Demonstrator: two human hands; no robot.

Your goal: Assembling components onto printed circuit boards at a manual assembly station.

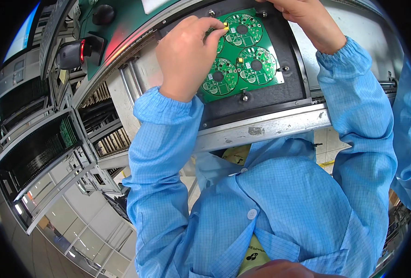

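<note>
A green circuit board panel [266, 79] with several round board sections lies in a black fixture [292, 51]. My left hand [187, 51] reaches over the panel's left side. Its thumb and forefinger pinch a small yellow electronic component [226, 26] at the board's surface; whether it is seated there cannot be told. Another yellow component [240, 60] sits on the lower right round section. My right hand [307, 19] is above the fixture's upper right, fingers curled and drawn together, fingertips cut off by the upper edge of the view. What they hold, if anything, is hidden.
Small metal clamps [245, 97] stand around the panel. A metal rail [261, 127] runs along the fixture's near side. To the left are a black scanner with a red light [73, 53], a dark mouse [103, 15] on a green mat, and black racks [38, 153]. Blue cloth shows at far right.
</note>
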